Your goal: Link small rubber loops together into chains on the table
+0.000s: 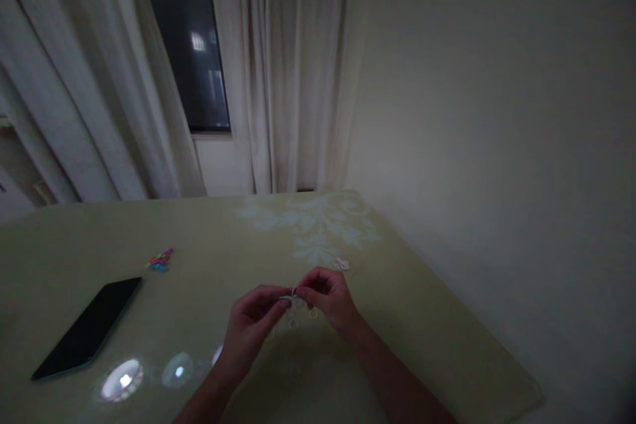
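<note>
My left hand and my right hand meet above the table, fingertips nearly touching. Both pinch at a small, thin, pale ring between them; its exact kind is too small to make out. Just below the fingers are a few small pale loops, one of them a yellowish ring. Whether these hang from the held piece or lie on the table I cannot tell. Beyond my right hand lies a small cluster of white pieces.
A pile of small multicoloured pieces lies on the left part of the table. Nearer me on that side is a flat black tablet-like device. Curtains and a dark window stand behind; a wall borders the right.
</note>
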Demonstrator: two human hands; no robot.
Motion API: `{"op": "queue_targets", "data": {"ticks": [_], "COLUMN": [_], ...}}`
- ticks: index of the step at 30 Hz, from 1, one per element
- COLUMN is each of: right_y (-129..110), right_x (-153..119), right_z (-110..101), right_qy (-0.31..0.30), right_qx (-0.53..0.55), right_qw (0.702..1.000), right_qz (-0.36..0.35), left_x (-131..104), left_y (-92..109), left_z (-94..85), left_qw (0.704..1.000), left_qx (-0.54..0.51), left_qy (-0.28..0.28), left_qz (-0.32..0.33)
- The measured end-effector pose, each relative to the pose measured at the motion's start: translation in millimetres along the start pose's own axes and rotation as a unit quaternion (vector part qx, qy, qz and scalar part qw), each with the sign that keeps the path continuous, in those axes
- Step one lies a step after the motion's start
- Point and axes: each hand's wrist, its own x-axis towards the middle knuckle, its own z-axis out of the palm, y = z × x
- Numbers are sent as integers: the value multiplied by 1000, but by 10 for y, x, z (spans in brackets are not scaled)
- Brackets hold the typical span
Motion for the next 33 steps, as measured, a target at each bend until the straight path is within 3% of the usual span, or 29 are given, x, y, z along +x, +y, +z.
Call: {"op": "queue_targets", "data": {"ticks": [14,33], "right_y": [16,-1], "right_x": [-29,-57], "right_z": [91,19], "right_qy": [19,-43], "right_qx": [81,3], "right_qw": [996,998], "right_qz": [22,-49], "left_x": [-7,-13], "left_y": [0,12], "left_z": [3,12], "left_qw": [999,995], "left_qx": [-36,-84], "left_qy": [15,0], "left_qz": [-29,-59]}}
